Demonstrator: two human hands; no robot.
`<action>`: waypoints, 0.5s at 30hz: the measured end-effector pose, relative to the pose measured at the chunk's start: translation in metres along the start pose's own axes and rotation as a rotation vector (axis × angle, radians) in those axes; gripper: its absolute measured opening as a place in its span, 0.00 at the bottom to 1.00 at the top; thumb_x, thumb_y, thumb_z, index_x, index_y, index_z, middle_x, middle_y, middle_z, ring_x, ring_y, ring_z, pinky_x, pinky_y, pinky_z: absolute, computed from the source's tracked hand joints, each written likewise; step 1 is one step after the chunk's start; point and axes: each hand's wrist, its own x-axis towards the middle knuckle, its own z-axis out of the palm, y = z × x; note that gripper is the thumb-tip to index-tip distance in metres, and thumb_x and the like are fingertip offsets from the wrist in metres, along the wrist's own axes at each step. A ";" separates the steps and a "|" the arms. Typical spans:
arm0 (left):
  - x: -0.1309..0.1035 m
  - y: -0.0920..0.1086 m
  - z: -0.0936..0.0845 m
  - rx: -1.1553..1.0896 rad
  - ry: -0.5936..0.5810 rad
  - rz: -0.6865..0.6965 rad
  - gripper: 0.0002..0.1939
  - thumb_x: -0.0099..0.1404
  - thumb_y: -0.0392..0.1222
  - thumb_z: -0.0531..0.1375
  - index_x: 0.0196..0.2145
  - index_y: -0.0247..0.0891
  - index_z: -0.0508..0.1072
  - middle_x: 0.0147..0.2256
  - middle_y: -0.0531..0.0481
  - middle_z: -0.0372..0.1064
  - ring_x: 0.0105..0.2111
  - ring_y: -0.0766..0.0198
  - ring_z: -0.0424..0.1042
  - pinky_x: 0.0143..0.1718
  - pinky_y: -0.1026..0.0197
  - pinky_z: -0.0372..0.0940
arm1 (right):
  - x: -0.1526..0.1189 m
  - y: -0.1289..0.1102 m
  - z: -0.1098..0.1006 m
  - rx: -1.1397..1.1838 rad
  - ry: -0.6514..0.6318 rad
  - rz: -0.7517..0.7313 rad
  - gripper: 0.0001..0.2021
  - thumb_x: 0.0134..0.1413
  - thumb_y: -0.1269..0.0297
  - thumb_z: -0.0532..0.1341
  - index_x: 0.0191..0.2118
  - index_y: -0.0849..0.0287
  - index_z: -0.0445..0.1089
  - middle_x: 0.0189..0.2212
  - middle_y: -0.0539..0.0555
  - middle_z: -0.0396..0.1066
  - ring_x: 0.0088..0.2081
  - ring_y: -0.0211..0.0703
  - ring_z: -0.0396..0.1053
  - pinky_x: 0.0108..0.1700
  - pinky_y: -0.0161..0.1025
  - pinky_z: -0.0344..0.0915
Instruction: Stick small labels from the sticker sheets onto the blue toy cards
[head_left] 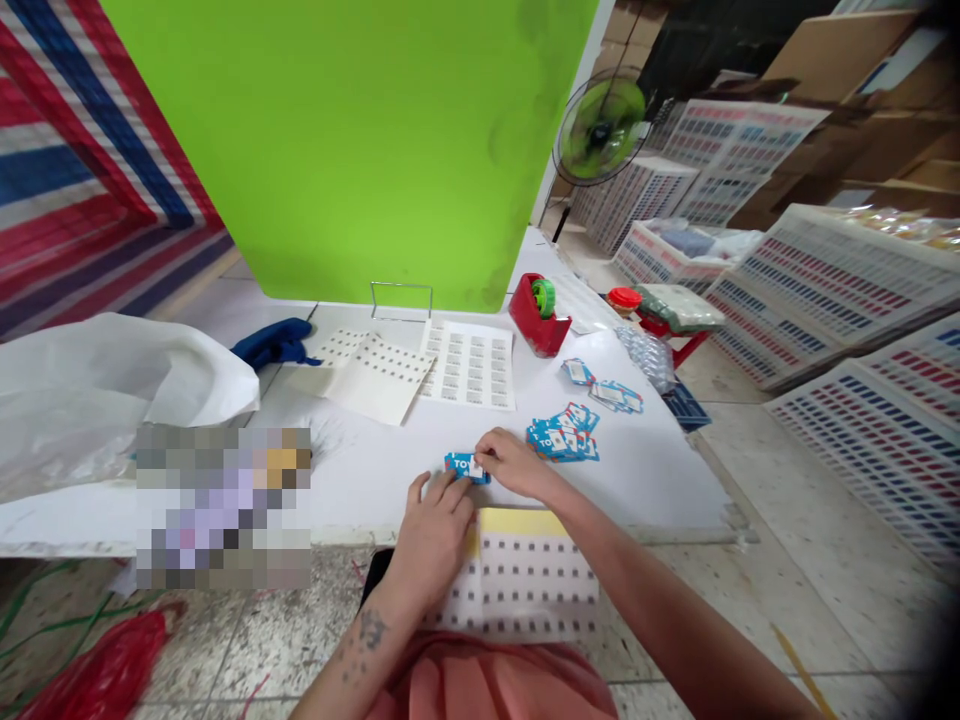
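A small blue card [457, 463] with white lettering lies on the white table in front of me. My left hand [439, 520] rests at its lower edge, fingers spread, the tips on the card. Over the card's right end, my right hand [511, 462] pinches a small white sticker [477, 466] that touches the card. A loose pile of similar blue cards [562, 435] sits just right of my right hand. Beneath my forearms, on my lap, is a sheet [536, 575] with rows of small dark printed marks and a yellow top band.
Printed label sheets [472, 365] lie behind the card. A red tape dispenser [538, 318] and more blue cards [611, 395] are to the right. White plastic [127, 380] and a dark blue item [276, 342] lie left. A green panel [360, 150] rises behind; crates [825, 290] stand right.
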 end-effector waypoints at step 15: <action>0.001 0.001 0.002 0.007 0.028 -0.008 0.06 0.66 0.37 0.53 0.38 0.40 0.70 0.51 0.51 0.67 0.55 0.56 0.58 0.59 0.42 0.45 | 0.002 0.003 0.003 -0.023 0.010 -0.014 0.06 0.51 0.72 0.57 0.26 0.60 0.68 0.28 0.51 0.66 0.35 0.40 0.64 0.38 0.36 0.59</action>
